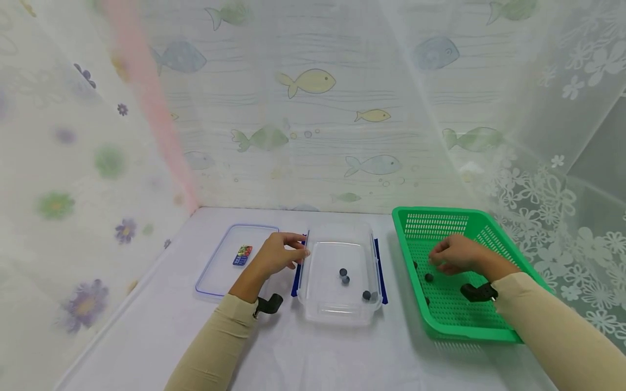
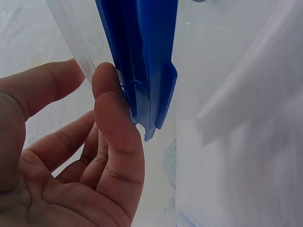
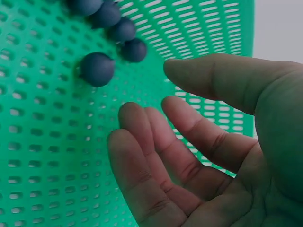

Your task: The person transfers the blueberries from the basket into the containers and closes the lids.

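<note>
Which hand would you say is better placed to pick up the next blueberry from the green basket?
The right hand, I think: it is inside the green basket, holding nothing, with a blueberry close by. The left hand is at the clear container, beside a blue latch.

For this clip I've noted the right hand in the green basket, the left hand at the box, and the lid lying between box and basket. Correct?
Not the lid: the head view shows it left of the box. The right hand and left hand are as noted.
</note>
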Demonstrator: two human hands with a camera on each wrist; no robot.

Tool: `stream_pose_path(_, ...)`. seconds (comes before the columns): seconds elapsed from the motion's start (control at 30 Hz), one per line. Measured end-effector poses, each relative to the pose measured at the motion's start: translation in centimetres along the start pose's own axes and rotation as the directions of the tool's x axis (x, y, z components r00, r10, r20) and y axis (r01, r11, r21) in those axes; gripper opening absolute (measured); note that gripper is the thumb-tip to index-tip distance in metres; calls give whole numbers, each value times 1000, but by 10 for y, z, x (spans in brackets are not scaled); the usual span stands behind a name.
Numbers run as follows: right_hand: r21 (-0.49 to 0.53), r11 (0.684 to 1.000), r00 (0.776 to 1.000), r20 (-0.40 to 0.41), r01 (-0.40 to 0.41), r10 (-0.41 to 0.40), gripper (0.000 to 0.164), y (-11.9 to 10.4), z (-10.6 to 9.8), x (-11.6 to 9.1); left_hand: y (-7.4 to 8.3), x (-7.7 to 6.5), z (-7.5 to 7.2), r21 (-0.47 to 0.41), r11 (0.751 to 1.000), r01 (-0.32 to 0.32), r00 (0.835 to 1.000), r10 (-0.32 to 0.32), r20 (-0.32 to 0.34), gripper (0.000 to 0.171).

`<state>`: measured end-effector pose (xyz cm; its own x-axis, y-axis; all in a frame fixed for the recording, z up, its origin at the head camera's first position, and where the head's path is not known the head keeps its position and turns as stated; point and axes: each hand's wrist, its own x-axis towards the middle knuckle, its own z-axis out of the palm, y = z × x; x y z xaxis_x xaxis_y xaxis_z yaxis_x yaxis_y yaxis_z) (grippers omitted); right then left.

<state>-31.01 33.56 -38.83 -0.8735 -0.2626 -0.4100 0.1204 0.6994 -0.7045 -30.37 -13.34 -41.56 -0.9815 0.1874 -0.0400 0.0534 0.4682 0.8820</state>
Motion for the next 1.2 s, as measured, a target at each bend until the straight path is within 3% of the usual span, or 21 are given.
stream_pose_path(0.3,-29,1000,999,47,-12,13,30,6,6,1,2,-2,-1,-11,1000,2,1000,-2,-1,45)
stream_pose_path(0.7,-47,999,999,49,19,-17,23,6,13,1,3,-4,-1,8,1000,-12,1000,12,8,47)
stream_pose_path(1.0,-41,996,996,25,84,-83,29,2,4,-5,4,-5,-1,-4,1000,3,1000,-3,8,48)
stream_pose_path(1.2,39,994,995,8,104,-104,32,-4,-7,-7,3,-3,-1,-15,1000,0,1000,0,9,48)
